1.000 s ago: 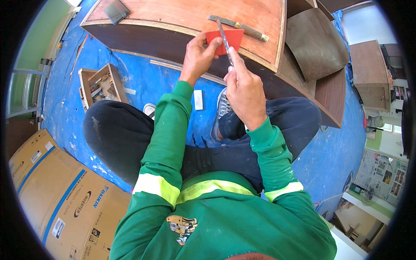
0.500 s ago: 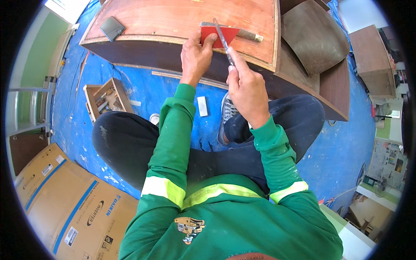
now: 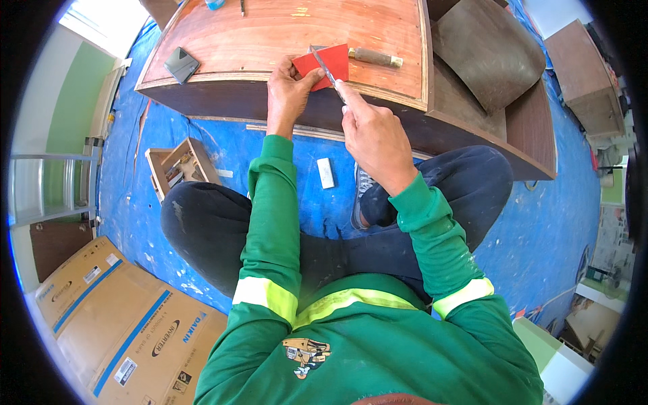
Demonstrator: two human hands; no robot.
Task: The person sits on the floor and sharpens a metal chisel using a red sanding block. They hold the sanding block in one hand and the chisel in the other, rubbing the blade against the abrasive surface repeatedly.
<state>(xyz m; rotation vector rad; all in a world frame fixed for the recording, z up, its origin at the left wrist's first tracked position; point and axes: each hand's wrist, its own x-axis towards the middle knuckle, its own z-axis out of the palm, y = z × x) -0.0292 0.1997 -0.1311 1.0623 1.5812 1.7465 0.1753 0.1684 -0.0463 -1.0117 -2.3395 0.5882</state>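
My left hand (image 3: 287,94) pinches a red piece of sheet (image 3: 335,71), perhaps sandpaper, at its left side above the edge of a plywood-topped cabinet (image 3: 256,37). My right hand (image 3: 374,142) grips a thin metal blade tool (image 3: 322,64), which lies slanted across the red sheet. A chisel-like tool with a wooden handle (image 3: 374,57) lies on the plywood behind the sheet, partly hidden by it. A dark phone (image 3: 181,65) rests at the cabinet top's left.
A wooden toolbox (image 3: 162,172) and white block (image 3: 325,173) sit on blue sheeting (image 3: 513,243) by my crossed legs. A curved brown panel (image 3: 486,47) rests in the open compartment at right. Cardboard (image 3: 128,310) lies lower left; metal framing (image 3: 54,189) stands left.
Both hands have moved slightly left relative to the cabinet and chisel, still holding the sheet and blade. The view has shifted, showing more of the cabinet top.
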